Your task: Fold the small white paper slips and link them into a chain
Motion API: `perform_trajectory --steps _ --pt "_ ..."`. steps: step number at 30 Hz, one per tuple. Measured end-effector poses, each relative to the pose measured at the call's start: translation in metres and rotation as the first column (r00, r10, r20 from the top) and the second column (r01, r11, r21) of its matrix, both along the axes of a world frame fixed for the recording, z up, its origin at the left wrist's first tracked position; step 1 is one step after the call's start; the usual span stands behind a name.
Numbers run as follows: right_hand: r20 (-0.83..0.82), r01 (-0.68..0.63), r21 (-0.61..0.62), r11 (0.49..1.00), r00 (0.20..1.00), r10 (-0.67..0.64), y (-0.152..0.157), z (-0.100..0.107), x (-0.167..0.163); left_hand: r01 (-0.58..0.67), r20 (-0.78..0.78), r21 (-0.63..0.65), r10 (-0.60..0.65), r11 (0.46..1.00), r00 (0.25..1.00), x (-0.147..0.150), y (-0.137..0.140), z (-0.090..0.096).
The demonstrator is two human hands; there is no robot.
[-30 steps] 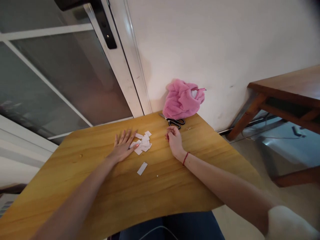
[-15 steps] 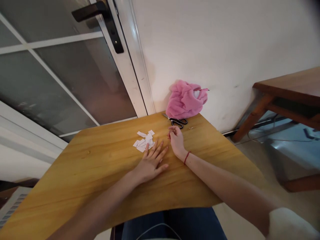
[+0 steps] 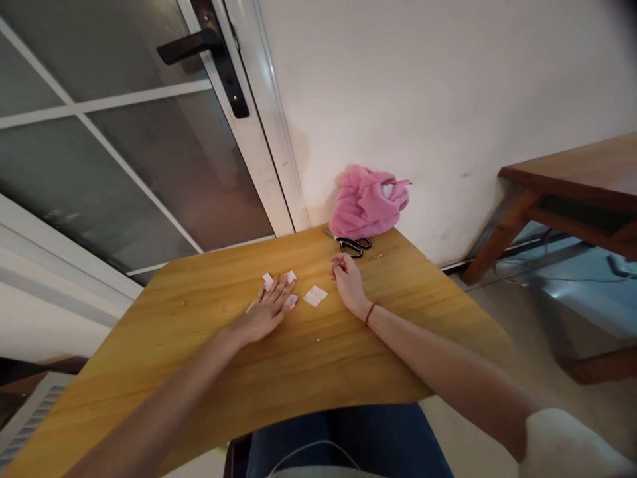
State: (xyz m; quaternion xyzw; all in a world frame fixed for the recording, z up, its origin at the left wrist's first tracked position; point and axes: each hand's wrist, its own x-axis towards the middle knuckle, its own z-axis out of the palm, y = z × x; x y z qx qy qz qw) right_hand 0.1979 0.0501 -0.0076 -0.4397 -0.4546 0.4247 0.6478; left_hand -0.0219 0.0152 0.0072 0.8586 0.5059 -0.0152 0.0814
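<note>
My left hand (image 3: 265, 315) lies flat with fingers spread over several small white paper pieces (image 3: 267, 281), partly hiding them. Apart from that group, a few more paper slips (image 3: 315, 295) lie together on the wooden table (image 3: 209, 372), between my two hands. My right hand (image 3: 348, 280), a red string on its wrist, rests to the right of these slips with fingers curled closed. Whatever it may hold is hidden. Just beyond it are scissors (image 3: 352, 247) with black handles, their blades pointing to the left.
A pink plush cloth bundle (image 3: 368, 202) sits at the table's back edge against the white wall. On the left is a glazed door with a black handle (image 3: 199, 46). Another wooden table (image 3: 572, 169) stands at the right. Tiny scraps (image 3: 377, 256) lie near the scissors.
My left hand has moved left, onto the paper pieces. The pile has spread apart, and some slips now lie to the right of that hand. My right hand stays nearly in place.
</note>
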Motion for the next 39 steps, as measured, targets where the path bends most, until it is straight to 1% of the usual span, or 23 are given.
perform_trajectory --steps 3,5,6,8,10,13,15,17,18,20,22,25,27,29,31,34,36,39 --pt "0.02 -0.021 -0.006 1.0 1.0 0.021 -0.001 -0.002 0.0 0.049 -0.024 0.02 -0.048 0.999 0.999 -0.01 -0.034 -0.002" --pt "0.041 -0.034 -0.01 0.999 0.999 0.034 -0.001 -0.004 0.001 0.066 -0.033 0.05 -0.064 0.997 0.997 -0.012 -0.057 -0.002" --pt "0.053 -0.041 -0.012 0.999 0.998 0.042 -0.001 -0.005 0.001 0.08 -0.034 0.044 -0.078 0.996 0.996 -0.011 -0.068 -0.002" --pt "0.079 -0.045 -0.015 0.999 0.996 0.046 0.0 -0.008 0.001 0.094 -0.027 0.01 -0.094 0.996 0.995 -0.005 -0.089 0.0" --pt "0.108 -0.039 -0.008 0.999 0.993 0.04 -0.001 -0.009 0.0 0.141 -0.015 -0.01 -0.141 0.99 0.99 0.005 -0.106 0.002" --pt "0.148 -0.022 0.019 1.0 0.989 0.019 -0.003 -0.009 -0.002 0.208 0.024 0.002 -0.208 0.978 0.978 0.027 -0.118 0.004" --pt "0.17 -0.006 0.042 0.999 0.985 -0.001 -0.005 -0.007 -0.003 0.23 0.049 0.001 -0.229 0.973 0.972 0.044 -0.112 0.003" --pt "0.189 0.009 0.07 0.998 0.982 -0.022 -0.007 -0.005 -0.002 0.237 0.061 -0.003 -0.236 0.972 0.97 0.06 -0.096 0.002" --pt "0.198 0.015 0.083 0.996 0.98 -0.031 -0.008 -0.004 -0.001 0.229 0.059 -0.011 -0.228 0.973 0.972 0.068 -0.085 0.001" --pt "0.218 0.026 0.104 0.994 0.975 -0.049 -0.01 -0.002 0.001 0.198 0.016 -0.081 -0.198 0.977 0.98 0.079 -0.059 0.0" --pt "0.236 0.036 0.113 0.993 0.97 -0.062 -0.011 -0.001 0.003 0.168 0.003 -0.08 -0.168 0.983 0.986 0.086 -0.032 -0.001" --pt "0.254 0.048 0.105 0.993 0.965 -0.073 -0.012 0.001 0.006 0.12 -0.015 -0.064 -0.121 0.991 0.993 0.084 0.004 0.0" --pt "0.259 0.056 0.097 0.994 0.963 -0.08 -0.011 0.001 0.006 0.077 -0.027 -0.042 -0.078 0.996 0.997 0.075 0.022 -0.001" --pt "0.261 0.061 0.083 0.995 0.962 -0.081 -0.01 0.001 0.006 0.025 -0.037 -0.025 -0.026 0.999 0.999 0.061 0.034 -0.001" --pt "0.257 0.056 0.065 0.996 0.964 -0.071 -0.008 -0.001 0.006 -0.019 -0.042 -0.022 0.018 1.0 0.999 0.043 0.038 -0.003" --pt "0.253 0.04 0.045 0.998 0.966 -0.05 -0.006 -0.004 0.007 -0.051 -0.044 -0.029 0.05 0.998 0.998 0.016 0.034 -0.005" --pt "0.255 0.032 0.037 0.999 0.966 -0.041 -0.005 -0.006 0.007 -0.056 -0.05 -0.038 0.054 0.998 0.997 0.001 0.025 -0.005" --pt "0.255 0.03 0.029 0.999 0.966 -0.036 -0.005 -0.006 0.006 -0.041 -0.054 -0.042 0.038 0.998 0.998 -0.014 0.003 -0.005"
